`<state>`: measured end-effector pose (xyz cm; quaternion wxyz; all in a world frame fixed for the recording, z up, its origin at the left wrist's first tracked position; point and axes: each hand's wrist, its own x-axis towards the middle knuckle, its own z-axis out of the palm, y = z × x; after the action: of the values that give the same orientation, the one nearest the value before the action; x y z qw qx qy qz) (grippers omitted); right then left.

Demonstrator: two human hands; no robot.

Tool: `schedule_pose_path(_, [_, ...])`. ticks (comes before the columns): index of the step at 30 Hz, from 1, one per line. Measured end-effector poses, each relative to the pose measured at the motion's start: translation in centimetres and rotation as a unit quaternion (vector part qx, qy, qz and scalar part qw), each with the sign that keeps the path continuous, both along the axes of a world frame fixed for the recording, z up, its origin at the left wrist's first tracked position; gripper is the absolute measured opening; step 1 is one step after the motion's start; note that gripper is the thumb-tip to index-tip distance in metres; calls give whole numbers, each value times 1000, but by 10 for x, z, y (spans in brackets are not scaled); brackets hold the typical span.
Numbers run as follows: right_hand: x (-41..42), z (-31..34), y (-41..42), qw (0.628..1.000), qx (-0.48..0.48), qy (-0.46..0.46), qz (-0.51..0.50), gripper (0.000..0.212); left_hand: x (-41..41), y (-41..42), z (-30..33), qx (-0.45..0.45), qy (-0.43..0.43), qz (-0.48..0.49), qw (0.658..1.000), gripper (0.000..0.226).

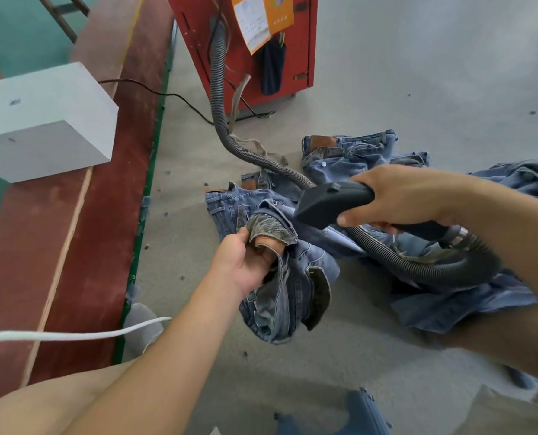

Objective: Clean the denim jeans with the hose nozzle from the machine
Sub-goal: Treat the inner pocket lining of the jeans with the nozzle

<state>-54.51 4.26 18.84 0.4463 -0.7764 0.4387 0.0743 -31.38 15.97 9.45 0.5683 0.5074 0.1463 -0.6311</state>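
Your left hand point(245, 262) grips the bunched denim jeans point(292, 277) just below the hose nozzle point(327, 205); your right hand point(399, 196) wraps its handle, mouth pointing left toward the denim.
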Motion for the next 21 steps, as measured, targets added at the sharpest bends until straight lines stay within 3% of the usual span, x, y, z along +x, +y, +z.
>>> schedule_pose_path(4, [18,-9,19,1000,-17,-7,23,19,-4,-3,-3,-6,21,-2,1000,43])
schedule_pose_path(10, [23,-1,12,980,-141,-87,-109,22,1,-5,-16,-16,4,27,1000,33])
schedule_pose_path(14, [9,7,11,978,-153,-87,-108,25,13,0,-45,0,-70,55,996,34])
schedule_pose_path(18, [6,6,14,978,-183,-53,-86,31,19,7,-100,129,-190,57,972,67])
schedule_pose_path(21, [4,-1,15,978,-198,-35,-57,30,7,26,-144,257,-219,30,941,88])
